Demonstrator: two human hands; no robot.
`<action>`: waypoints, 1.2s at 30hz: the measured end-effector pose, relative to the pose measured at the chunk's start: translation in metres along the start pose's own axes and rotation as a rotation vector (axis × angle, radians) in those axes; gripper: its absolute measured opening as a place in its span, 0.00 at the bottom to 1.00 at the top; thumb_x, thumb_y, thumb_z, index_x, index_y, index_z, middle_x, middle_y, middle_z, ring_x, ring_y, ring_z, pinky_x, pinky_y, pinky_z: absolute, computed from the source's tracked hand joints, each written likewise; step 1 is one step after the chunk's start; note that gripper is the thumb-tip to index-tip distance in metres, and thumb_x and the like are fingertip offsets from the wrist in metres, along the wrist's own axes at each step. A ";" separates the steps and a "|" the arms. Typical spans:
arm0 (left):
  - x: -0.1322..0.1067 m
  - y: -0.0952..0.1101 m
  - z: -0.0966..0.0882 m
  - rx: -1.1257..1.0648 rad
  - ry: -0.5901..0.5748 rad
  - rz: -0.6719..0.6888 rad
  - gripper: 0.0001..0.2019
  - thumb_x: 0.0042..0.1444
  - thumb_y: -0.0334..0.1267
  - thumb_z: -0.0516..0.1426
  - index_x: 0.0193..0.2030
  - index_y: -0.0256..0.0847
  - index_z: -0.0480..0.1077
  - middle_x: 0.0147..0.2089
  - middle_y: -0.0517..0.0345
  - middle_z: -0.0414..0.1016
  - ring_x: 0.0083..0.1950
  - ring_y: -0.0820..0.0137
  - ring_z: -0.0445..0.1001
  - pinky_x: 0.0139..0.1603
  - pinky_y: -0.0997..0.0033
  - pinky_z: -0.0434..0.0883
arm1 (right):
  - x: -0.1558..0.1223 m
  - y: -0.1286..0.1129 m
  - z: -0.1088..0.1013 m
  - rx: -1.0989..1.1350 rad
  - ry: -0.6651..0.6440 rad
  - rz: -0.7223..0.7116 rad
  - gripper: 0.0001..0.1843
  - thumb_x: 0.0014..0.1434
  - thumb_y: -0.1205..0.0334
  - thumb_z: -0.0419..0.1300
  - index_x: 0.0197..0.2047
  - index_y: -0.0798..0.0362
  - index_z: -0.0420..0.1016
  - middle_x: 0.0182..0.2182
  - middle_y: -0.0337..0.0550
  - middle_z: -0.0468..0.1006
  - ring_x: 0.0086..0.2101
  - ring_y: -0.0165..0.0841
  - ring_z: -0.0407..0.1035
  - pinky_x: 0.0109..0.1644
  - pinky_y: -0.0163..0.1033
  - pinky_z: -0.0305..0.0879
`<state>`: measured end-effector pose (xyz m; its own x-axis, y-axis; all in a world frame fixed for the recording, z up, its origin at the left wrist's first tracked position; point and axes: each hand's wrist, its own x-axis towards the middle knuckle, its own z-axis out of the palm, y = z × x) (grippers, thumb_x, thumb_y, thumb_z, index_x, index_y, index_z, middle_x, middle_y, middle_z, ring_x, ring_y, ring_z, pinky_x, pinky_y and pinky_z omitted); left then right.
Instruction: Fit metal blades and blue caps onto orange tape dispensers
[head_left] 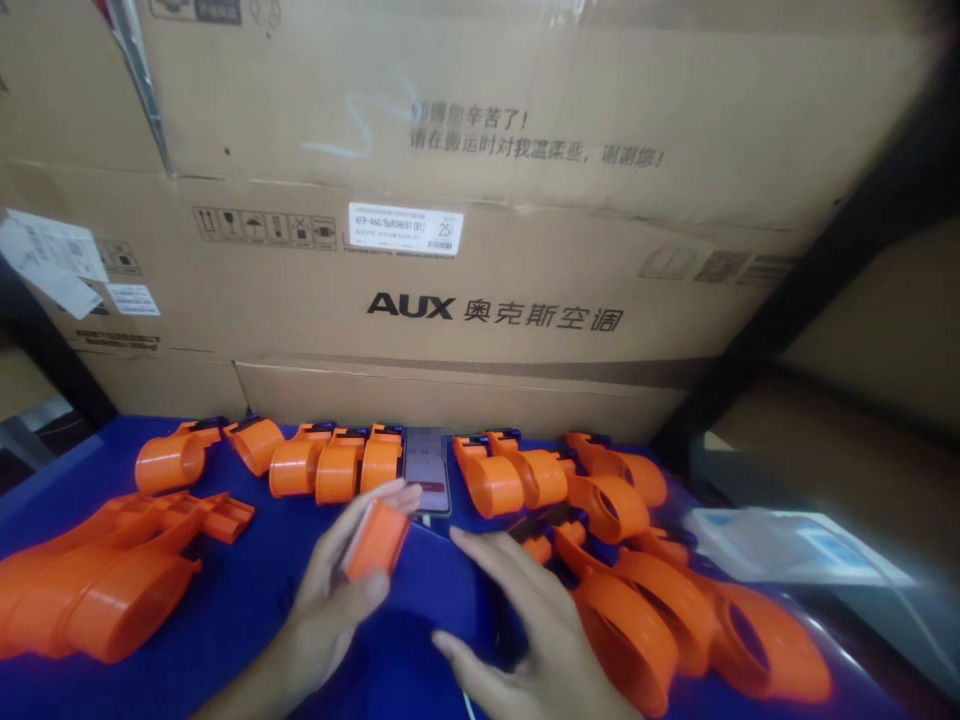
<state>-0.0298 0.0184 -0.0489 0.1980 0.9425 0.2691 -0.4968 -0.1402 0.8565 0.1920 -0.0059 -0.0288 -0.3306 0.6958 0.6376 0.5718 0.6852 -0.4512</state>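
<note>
My left hand (334, 590) is closed on a small orange plastic piece (381, 540), with a pale, ridged strip along its left edge. Against its right side is a smooth dark blue plastic piece (442, 575); whether the two are joined I cannot tell. Curved around the right end of the blue piece are the thumb and fingers of my right hand (525, 620). Just beyond my hands lies a phone (433, 475) with its screen lit. To the right of my right hand are large orange ring-shaped parts (630, 630).
Orange ring parts (292, 467) with dark clips line the back of the blue table (262, 620). More orange parts (112, 590) are nested at left. A white flat package (795, 547) lies at right. Behind stands a large cardboard box (300, 310), beside a black post (810, 270).
</note>
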 end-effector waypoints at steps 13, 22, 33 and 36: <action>0.003 -0.002 -0.003 0.239 0.138 -0.007 0.16 0.53 0.38 0.68 0.47 0.47 0.70 0.57 0.50 0.80 0.57 0.53 0.78 0.58 0.58 0.71 | 0.000 0.008 0.004 -0.153 0.016 -0.222 0.36 0.58 0.64 0.69 0.68 0.50 0.65 0.51 0.54 0.77 0.51 0.47 0.73 0.53 0.54 0.74; -0.005 -0.001 -0.003 0.180 -0.041 0.031 0.34 0.54 0.45 0.68 0.66 0.50 0.64 0.65 0.45 0.73 0.65 0.47 0.71 0.65 0.49 0.67 | 0.000 0.006 0.001 -0.023 0.079 -0.090 0.38 0.59 0.60 0.68 0.70 0.46 0.61 0.55 0.52 0.75 0.52 0.48 0.73 0.56 0.53 0.73; -0.014 -0.016 0.003 0.526 -0.304 0.051 0.46 0.59 0.42 0.65 0.78 0.52 0.43 0.78 0.47 0.51 0.76 0.44 0.52 0.74 0.37 0.52 | -0.007 0.003 0.014 0.417 0.020 0.292 0.27 0.74 0.44 0.40 0.70 0.44 0.54 0.65 0.51 0.65 0.63 0.46 0.63 0.67 0.54 0.62; -0.008 -0.010 0.016 0.373 -0.269 0.051 0.43 0.64 0.40 0.61 0.78 0.56 0.40 0.79 0.53 0.50 0.75 0.50 0.55 0.74 0.44 0.56 | -0.009 0.004 0.014 0.370 -0.036 0.280 0.29 0.74 0.43 0.38 0.73 0.43 0.47 0.69 0.51 0.56 0.67 0.47 0.55 0.70 0.55 0.58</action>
<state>-0.0129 0.0074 -0.0529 0.4179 0.8262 0.3777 -0.1833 -0.3305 0.9258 0.1865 -0.0069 -0.0455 -0.2316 0.8675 0.4401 0.3386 0.4960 -0.7996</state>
